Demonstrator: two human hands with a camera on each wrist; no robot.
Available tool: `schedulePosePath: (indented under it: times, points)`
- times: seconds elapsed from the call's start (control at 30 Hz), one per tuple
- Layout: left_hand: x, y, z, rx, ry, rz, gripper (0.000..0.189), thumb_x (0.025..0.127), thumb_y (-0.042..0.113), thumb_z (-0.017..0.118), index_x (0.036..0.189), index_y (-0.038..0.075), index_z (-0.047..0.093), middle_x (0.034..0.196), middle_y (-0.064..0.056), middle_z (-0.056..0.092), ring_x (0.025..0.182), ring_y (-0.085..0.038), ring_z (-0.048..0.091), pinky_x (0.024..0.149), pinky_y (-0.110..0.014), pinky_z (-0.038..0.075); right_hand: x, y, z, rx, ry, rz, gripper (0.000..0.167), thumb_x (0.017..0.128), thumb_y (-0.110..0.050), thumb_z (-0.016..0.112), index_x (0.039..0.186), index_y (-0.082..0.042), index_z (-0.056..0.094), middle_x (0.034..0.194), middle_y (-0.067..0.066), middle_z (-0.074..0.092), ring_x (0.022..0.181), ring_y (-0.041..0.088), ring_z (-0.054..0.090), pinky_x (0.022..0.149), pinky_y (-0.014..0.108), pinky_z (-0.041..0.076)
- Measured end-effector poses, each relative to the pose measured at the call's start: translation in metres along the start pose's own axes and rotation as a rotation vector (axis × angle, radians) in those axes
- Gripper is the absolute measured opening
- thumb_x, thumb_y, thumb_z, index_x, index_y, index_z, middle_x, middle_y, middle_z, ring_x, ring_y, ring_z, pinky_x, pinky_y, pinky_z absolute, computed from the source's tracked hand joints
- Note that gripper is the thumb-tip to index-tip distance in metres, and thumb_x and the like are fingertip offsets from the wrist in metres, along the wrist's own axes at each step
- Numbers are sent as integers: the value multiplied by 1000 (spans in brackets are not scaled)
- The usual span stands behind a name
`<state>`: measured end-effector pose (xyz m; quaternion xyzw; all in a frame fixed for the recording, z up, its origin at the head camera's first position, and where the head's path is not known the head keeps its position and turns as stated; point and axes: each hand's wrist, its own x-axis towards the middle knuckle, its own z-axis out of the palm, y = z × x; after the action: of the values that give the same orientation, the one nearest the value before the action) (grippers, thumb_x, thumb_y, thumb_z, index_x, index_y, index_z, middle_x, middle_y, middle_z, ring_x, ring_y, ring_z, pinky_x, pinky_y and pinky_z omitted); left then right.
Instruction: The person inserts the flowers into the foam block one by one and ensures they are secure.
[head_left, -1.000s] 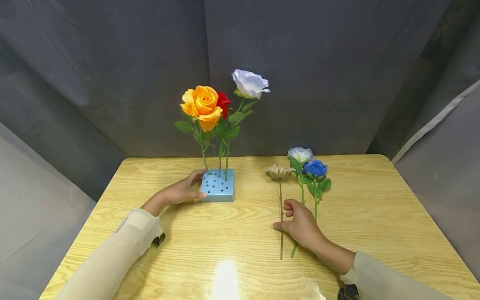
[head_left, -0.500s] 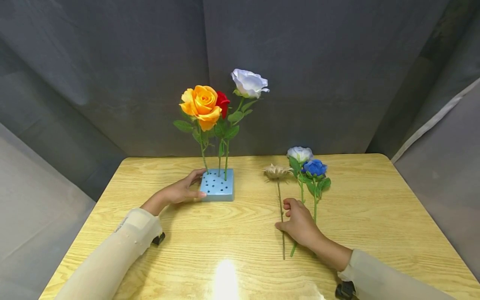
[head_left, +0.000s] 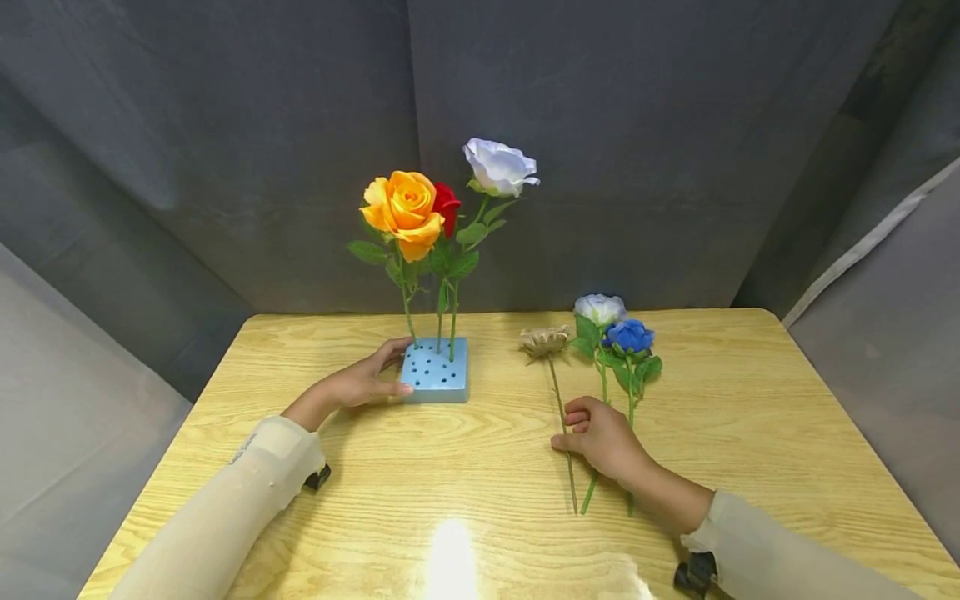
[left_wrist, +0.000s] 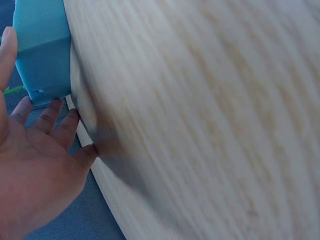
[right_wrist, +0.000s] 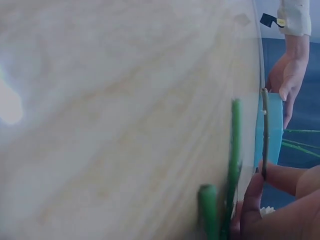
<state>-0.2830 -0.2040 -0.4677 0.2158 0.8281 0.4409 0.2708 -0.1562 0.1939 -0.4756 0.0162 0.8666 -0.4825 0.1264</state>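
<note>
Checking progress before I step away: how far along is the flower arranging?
Three roses, orange, red and white, already stand in the blue foam block, steadied by the left hand. The right hand pinches the beige flower's stem. The blue and pale roses lie waiting.

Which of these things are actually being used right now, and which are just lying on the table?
In use:
- foam block, steadied by the left hand
- beige flower, its stem pinched by the right hand
- orange rose, red rose and white rose, standing in the block

Lying about:
- blue flower
- small white flower
</note>
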Motion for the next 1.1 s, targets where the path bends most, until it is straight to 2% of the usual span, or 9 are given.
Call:
schedulePosePath:
  times: [0.2,0.33,0.5,0.63,0.87,1.1]
  points:
    - [1,1,0,-1,0,-2,95,99,25,72,167,17,7,172,-16,8,158,-40,8,123,-63,17,4,-4,-6,129,-86,40,48,91,-10,79,129,12,59,108,17,69,95,24,68,79,38,58]
    - [1,0,0,0,-1,-4,95,99,25,72,167,15,6,172,-17,8,158,-40,9,123,-63,19,4,-5,-10,277,-154,57,48,95,-4,73,133,14,50,104,18,72,89,24,71,76,36,60]
    - [1,0,0,3,1,-5,95,99,25,72,167,14,6,172,-16,8,158,-40,8,123,-62,18,6,-6,-14,496,-239,137,51,100,-2,66,141,11,39,100,16,72,76,16,70,65,26,59]
    - [2,-1,0,7,4,-1,96,98,25,73,167,14,7,172,-17,8,158,-40,9,123,-62,18,7,-6,-18,617,-311,168,54,102,-3,62,145,10,32,99,13,71,78,15,70,68,26,60]
    - [1,0,0,-2,4,-4,96,98,25,74,167,16,7,172,-17,9,158,-40,9,123,-61,20,5,-7,-26,735,-385,196,62,103,-2,60,153,11,26,107,13,73,91,17,74,77,28,61]
    - [1,0,-1,14,0,-2,97,99,26,72,166,12,5,171,-20,8,157,-43,9,122,-63,19,5,-6,-26,764,-408,196,62,102,2,59,153,14,26,110,15,73,93,19,76,81,29,62]
